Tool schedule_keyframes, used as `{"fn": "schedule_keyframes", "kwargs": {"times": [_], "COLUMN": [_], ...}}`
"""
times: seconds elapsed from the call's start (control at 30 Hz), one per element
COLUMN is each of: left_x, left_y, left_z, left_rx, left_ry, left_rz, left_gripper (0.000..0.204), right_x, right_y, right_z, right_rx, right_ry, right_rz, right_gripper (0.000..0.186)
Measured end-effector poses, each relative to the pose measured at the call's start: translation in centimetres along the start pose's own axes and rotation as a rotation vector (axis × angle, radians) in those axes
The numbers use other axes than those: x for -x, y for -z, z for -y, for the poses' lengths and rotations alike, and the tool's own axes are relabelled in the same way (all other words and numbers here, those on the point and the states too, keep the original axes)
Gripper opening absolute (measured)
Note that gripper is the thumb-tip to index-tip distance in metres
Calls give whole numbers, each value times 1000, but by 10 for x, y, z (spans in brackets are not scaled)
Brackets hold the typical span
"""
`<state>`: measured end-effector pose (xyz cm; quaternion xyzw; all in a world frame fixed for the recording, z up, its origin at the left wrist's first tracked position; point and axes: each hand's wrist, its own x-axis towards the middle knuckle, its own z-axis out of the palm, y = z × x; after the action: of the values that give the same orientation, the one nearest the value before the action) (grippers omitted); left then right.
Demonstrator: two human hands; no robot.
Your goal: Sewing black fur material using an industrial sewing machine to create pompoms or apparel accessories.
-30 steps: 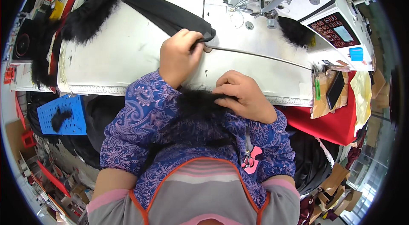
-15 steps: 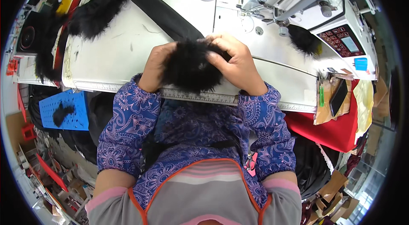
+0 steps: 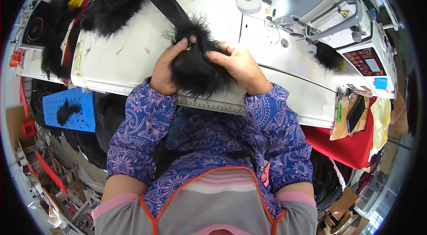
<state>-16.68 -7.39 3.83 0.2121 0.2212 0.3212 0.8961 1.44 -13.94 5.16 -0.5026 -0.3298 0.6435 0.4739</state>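
Observation:
Between my two hands is the furry end of a black garment piece [image 3: 200,72], with smooth black cloth showing inside a ring of fur. From it a long black fabric sleeve [image 3: 164,1] stretches away to the far left over the table. My left hand [image 3: 168,63] grips the fur-edged cloth on its left side, thumb on top. On the right side my right hand [image 3: 238,66] pinches the same cloth between thumb and fingers. The fingertips under the fur are partly hidden.
A sewing machine [image 3: 311,3] with a control panel stands at the right. A measuring tape [image 3: 213,104] runs along the white table's [image 3: 129,63] front edge. More black fur [image 3: 111,12] lies far left, a blue perforated tray [image 3: 84,110] below. A phone [image 3: 356,114] rests at right.
The furry end has been turned so that smooth cloth now faces up, with fur around it. My left thumb has moved onto the cloth, and the view has shifted slightly.

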Motion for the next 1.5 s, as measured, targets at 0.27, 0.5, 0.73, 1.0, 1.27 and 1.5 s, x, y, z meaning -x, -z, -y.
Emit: {"fn": "schedule_keyframes", "kwargs": {"times": [0.27,0.5,0.73,1.0,1.27,1.5], "left_x": [2,0,-51,-171,-225,-121], "left_y": [2,15,19,122,-28,-32], "left_z": [-2,-19,-117,-366,-168,-107], "left_rx": [-129,-263,-1919,-1793,-2122,-1523], "left_ry": [-38,-183,-1052,-1445,-1332,-493], "left_rz": [-61,-58,-316,-537,710,253], "left_gripper": [24,26,54,25,29,26], "right_x": [7,13,79,82,57,63], "right_y": [-15,-15,-1,-44,-14,-2], "right_z": [-4,-4,7,12,-25,-24], "right_rx": [286,845,475,349,369,486], "right_ry": [565,770,549,373,301,374], "right_rz": [-135,-151,-42,-64,-347,-505], "right_gripper": [23,26,23,16,10,12]}}
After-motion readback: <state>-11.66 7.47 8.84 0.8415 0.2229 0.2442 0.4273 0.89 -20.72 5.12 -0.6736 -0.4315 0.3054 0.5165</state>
